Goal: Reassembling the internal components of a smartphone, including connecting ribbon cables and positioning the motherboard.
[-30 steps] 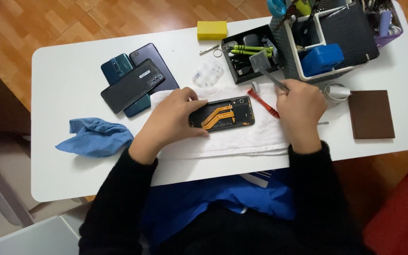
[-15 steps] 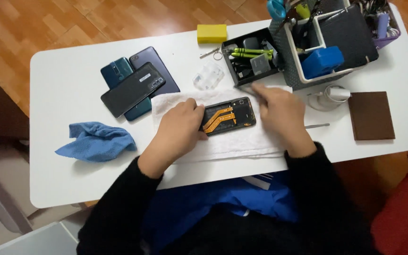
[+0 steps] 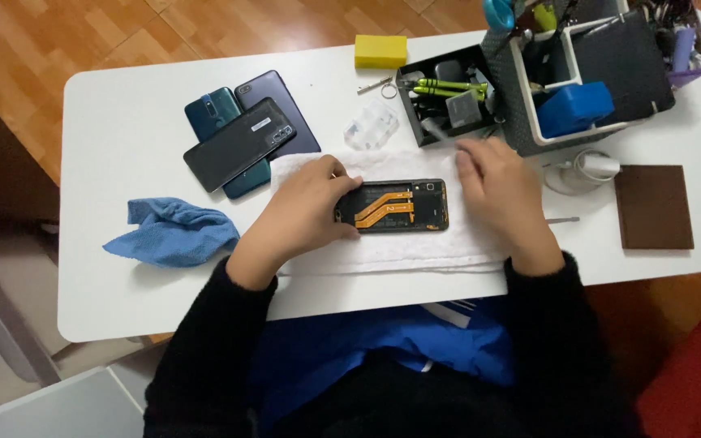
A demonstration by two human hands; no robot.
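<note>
An opened black phone [image 3: 395, 205] with orange flex cables showing lies on a white towel [image 3: 391, 251] at the middle of the white table [image 3: 123, 105]. My left hand [image 3: 302, 212] grips the phone's left end, fingertips on its edge. My right hand [image 3: 501, 195] rests palm down on the towel just right of the phone, its fingers stretched toward the black tool tray [image 3: 448, 101]. Nothing shows in that hand.
Three closed phones [image 3: 237, 146] lie stacked at the left, with a crumpled blue cloth [image 3: 172, 231] below them. A yellow sponge [image 3: 380, 50], a clear plastic bag [image 3: 371, 126], a tool organizer [image 3: 586, 73], a brown square pad [image 3: 653, 207] and a thin metal tool [image 3: 561, 220] lie around.
My right hand held a tool near the tray, came over the phone, and now sits to the phone's right with no tool seen. The left hand stays on the phone.
</note>
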